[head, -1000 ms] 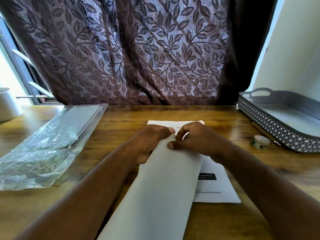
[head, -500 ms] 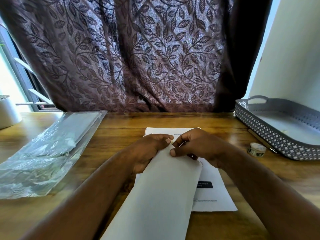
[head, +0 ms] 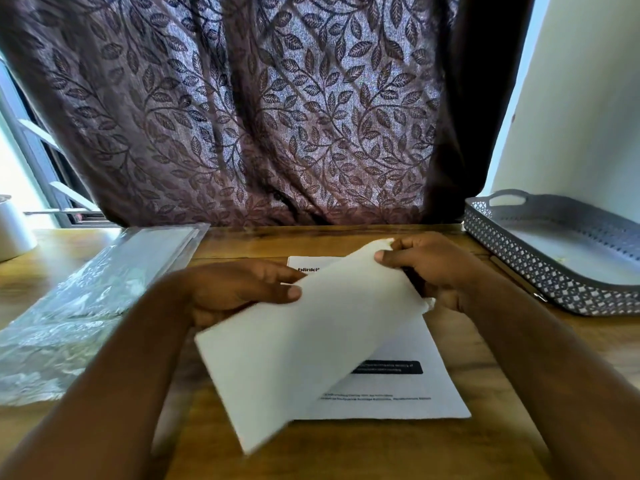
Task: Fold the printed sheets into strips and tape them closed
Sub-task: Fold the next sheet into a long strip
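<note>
i am holding a folded sheet (head: 304, 344) slanted above the middle of the table (head: 242, 242), lifted so its layers can be squared up. my right hand (head: 426, 268) is pinching its far corner, grip clamped on the paper; my left hand (head: 239, 289) is steadying the left edge, thumb on top. a flat printed sheet (head: 408, 393) is lying beneath, waiting. a grey tray (head: 554, 278) is sitting at the right edge, a plastic sleeve (head: 86, 299) at the left.

Wooden table (head: 450, 445), leaf-patterned brown curtain (head: 259, 116), bright window (head: 20, 161), white wall (head: 571, 98)
</note>
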Action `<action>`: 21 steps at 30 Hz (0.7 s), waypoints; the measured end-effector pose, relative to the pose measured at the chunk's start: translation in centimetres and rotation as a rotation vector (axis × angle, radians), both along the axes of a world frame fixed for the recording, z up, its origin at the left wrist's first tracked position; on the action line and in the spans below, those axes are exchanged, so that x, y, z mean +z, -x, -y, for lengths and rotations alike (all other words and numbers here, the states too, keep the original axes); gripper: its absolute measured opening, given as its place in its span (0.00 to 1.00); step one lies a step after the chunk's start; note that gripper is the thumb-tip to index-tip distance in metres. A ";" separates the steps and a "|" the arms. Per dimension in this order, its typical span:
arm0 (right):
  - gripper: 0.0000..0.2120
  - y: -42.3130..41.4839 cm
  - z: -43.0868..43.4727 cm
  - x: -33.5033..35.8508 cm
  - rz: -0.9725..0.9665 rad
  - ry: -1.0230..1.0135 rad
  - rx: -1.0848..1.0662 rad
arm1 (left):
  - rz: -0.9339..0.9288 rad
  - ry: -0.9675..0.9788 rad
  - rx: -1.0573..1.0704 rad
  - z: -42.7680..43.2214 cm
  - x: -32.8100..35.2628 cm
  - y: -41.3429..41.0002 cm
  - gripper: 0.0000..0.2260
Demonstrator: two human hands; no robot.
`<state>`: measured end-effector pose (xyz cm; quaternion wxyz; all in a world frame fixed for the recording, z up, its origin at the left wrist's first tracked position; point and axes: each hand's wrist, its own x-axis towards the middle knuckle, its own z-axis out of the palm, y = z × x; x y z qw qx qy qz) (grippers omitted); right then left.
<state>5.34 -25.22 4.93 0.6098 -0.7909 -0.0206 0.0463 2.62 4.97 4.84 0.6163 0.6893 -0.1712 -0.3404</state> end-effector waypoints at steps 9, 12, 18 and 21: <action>0.19 -1.1 1.7 -1.0 -0.139 -0.387 0.125 | 0.466 -0.225 0.497 -1.2 -0.9 -2.2 0.08; 0.18 -1.0 2.4 -1.3 -0.243 -0.401 0.305 | 0.497 -0.187 0.550 -1.5 -1.1 -2.2 0.08; 0.15 -0.9 2.8 -1.7 -0.323 -0.418 0.423 | 0.553 -0.146 0.564 -1.4 -0.9 -2.0 0.10; 0.15 -1.0 2.9 -1.8 -0.330 -0.423 0.353 | 0.579 -0.143 0.574 -1.2 -1.1 -2.0 0.12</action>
